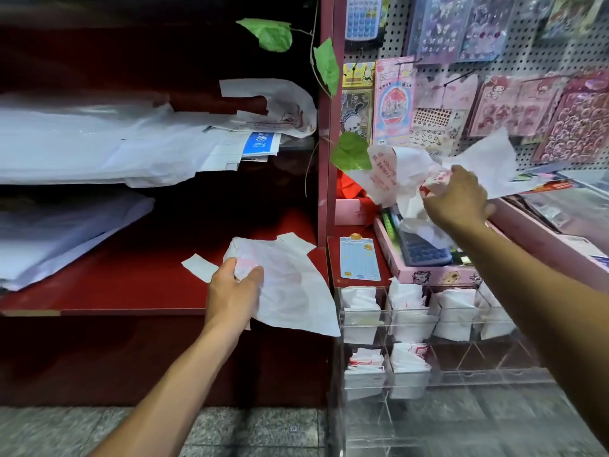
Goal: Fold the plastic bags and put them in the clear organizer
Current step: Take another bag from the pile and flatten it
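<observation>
Pinning one plastic bag (290, 285) flat left of clear organizer (408, 324), left hand (234, 291) grip clamped; right hand (458, 199) grip clamped on crumpled bags (405, 179) above it, ready for folding.

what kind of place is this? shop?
Likely a small stationery or gift shop. Packaged sticker sheets hang on a pegboard, a packaged calculator hangs above them, and stacked paper fills red shelves. A clear organizer holds folded bags.
</observation>
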Tool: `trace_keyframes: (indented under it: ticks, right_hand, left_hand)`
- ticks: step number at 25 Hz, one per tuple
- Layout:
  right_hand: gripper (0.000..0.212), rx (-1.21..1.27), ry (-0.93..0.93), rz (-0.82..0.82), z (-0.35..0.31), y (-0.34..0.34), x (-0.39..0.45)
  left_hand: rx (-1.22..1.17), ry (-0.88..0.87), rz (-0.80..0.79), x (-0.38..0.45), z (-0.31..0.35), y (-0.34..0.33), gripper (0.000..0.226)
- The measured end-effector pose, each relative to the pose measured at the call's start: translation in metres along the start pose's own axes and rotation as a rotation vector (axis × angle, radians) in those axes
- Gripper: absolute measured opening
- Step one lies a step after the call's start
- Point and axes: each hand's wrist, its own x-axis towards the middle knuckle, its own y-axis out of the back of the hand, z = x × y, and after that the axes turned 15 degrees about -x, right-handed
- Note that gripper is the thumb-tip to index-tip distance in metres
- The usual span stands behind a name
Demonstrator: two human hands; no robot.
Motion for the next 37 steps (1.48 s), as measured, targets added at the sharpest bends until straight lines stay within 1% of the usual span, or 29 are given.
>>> trace_keyframes:
  ticks: [2, 4, 6, 8, 9, 10, 11, 12, 13, 14, 15, 16, 18, 19, 20, 22, 23, 24, 25, 27, 28, 29, 30, 31, 32, 33, 35, 36, 37]
  right_hand:
    - [0.072, -0.068, -0.004, 0.073, 0.002, 0.001, -0.011]
    - [0.076, -0.060, 0.025, 0.127, 0.005, 0.006, -0.022]
    - [0.073, -0.080, 0.030, 0.156, 0.009, 0.011, -0.031]
    - [0.061, -0.242, 0.037, 0.138, 0.013, 0.016, -0.037]
    - [0.054, -0.366, 0.068, 0.061, 0.015, 0.019, -0.039]
    - [0.051, -0.447, 0.127, -0.091, 0.018, 0.023, -0.043]
    - [0.054, -0.444, 0.204, -0.312, 0.020, 0.024, -0.047]
    - [0.064, -0.391, 0.271, -0.552, 0.021, 0.024, -0.051]
    - [0.076, -0.360, 0.315, -0.725, 0.025, 0.023, -0.056]
    - [0.084, -0.363, 0.346, -0.786, 0.027, 0.022, -0.061]
    - [0.084, -0.370, 0.371, -0.723, 0.030, 0.018, -0.064]
    - [0.077, -0.360, 0.383, -0.564, 0.032, 0.013, -0.066]
    - [0.058, -0.323, 0.380, -0.135, 0.030, 0.008, -0.074]
    - [0.051, -0.314, 0.385, 0.017, 0.028, 0.006, -0.077]
    - [0.045, -0.310, 0.405, 0.129, 0.026, 0.005, -0.080]
    - [0.034, -0.323, 0.484, 0.291, 0.018, 0.002, -0.089]
    - [0.030, -0.318, 0.544, 0.338, 0.010, 0.001, -0.096]
    - [0.028, -0.289, 0.629, 0.340, -0.001, -0.001, -0.106]
    - [0.027, -0.255, 0.739, 0.304, -0.013, -0.004, -0.119]
    - [0.028, -0.220, 0.974, 0.207, -0.038, -0.017, -0.146]
    - [0.028, -0.206, 1.058, 0.126, -0.050, -0.026, -0.159]
    - [0.029, -0.185, 1.096, -0.010, -0.060, -0.034, -0.171]
    - [0.033, -0.168, 1.090, -0.195, -0.070, -0.042, -0.182]
    - [0.039, -0.192, 1.064, -0.377, -0.080, -0.049, -0.189]
    - [0.045, -0.255, 1.043, -0.499, -0.089, -0.055, -0.194]
    - [0.052, -0.311, 1.037, -0.545, -0.096, -0.060, -0.198]
    - [0.064, -0.317, 1.032, -0.549, -0.105, -0.070, -0.200]
    - [0.073, -0.318, 1.040, -0.554, -0.106, -0.073, -0.200]
    - [0.085, -0.337, 1.054, -0.583, -0.106, -0.077, -0.198]
  left_hand:
    - [-0.011, -0.003, 0.011, 0.001, 0.002, 0.003, 0.017]
    - [-0.011, 0.013, 0.013, 0.002, 0.002, 0.005, 0.015]
    - [-0.008, 0.023, 0.007, -0.001, 0.003, 0.007, 0.014]
    - [-0.011, 0.033, -0.005, -0.006, 0.005, 0.009, 0.013]
    - [-0.009, 0.033, -0.011, -0.008, 0.006, 0.010, 0.009]
    - [-0.002, 0.041, -0.020, -0.011, 0.007, 0.011, 0.008]
    - [-0.002, 0.049, -0.029, -0.012, 0.008, 0.012, 0.013]
    - [-0.018, 0.061, -0.048, -0.012, 0.006, 0.015, 0.016]
    - [-0.041, 0.077, -0.060, -0.012, 0.004, 0.017, 0.017]
    - [-0.062, 0.093, -0.064, -0.015, 0.005, 0.017, 0.021]
    - [-0.085, 0.107, -0.059, -0.014, 0.004, 0.019, 0.025]
    - [-0.076, 0.113, -0.051, -0.014, 0.003, 0.020, 0.024]
    - [-0.040, 0.098, -0.033, -0.012, 0.001, 0.023, 0.014]
    - [-0.022, 0.089, -0.023, -0.011, 0.001, 0.024, 0.007]
    - [-0.006, 0.087, -0.017, -0.011, 0.002, 0.024, 0.004]
    - [0.027, 0.103, 0.000, -0.009, 0.000, 0.026, 0.010]
    - [0.047, 0.108, 0.006, -0.008, 0.000, 0.025, 0.013]
    - [0.058, 0.122, 0.013, -0.008, 0.001, 0.026, 0.014]
    - [0.073, 0.141, 0.028, -0.006, 0.001, 0.026, 0.015]
    - [0.069, 0.204, 0.049, -0.003, -0.003, 0.028, 0.032]
    - [0.076, 0.222, 0.059, -0.004, -0.003, 0.028, 0.033]
    - [0.105, 0.216, 0.075, -0.003, -0.003, 0.028, 0.029]
    - [0.133, 0.195, 0.093, -0.003, -0.002, 0.029, 0.027]
    - [0.175, 0.152, 0.113, 0.001, -0.003, 0.031, 0.028]
    - [0.207, 0.085, 0.125, 0.003, -0.003, 0.035, 0.030]
    - [0.222, 0.001, 0.118, 0.007, -0.004, 0.038, 0.032]
    - [0.151, -0.159, 0.070, 0.011, -0.003, 0.046, 0.025]
    - [0.170, -0.221, 0.071, 0.012, -0.003, 0.051, 0.022]
    - [0.274, -0.280, 0.101, 0.014, -0.005, 0.055, 0.023]
